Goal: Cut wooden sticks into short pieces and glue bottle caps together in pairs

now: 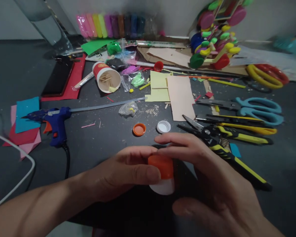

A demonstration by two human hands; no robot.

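Orange and white, the small cylinder [164,166] sits at six o'clock, gripped by my left hand's [135,169] thumb and fingers. My right hand [209,174] arches open at five o'clock, blurred; its wrist is cut off.

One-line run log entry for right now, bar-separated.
left hand: holding orange-and-white piece | right hand: open beside it, contact unclear | ahead: orange cap, white cap | left side: glue gun
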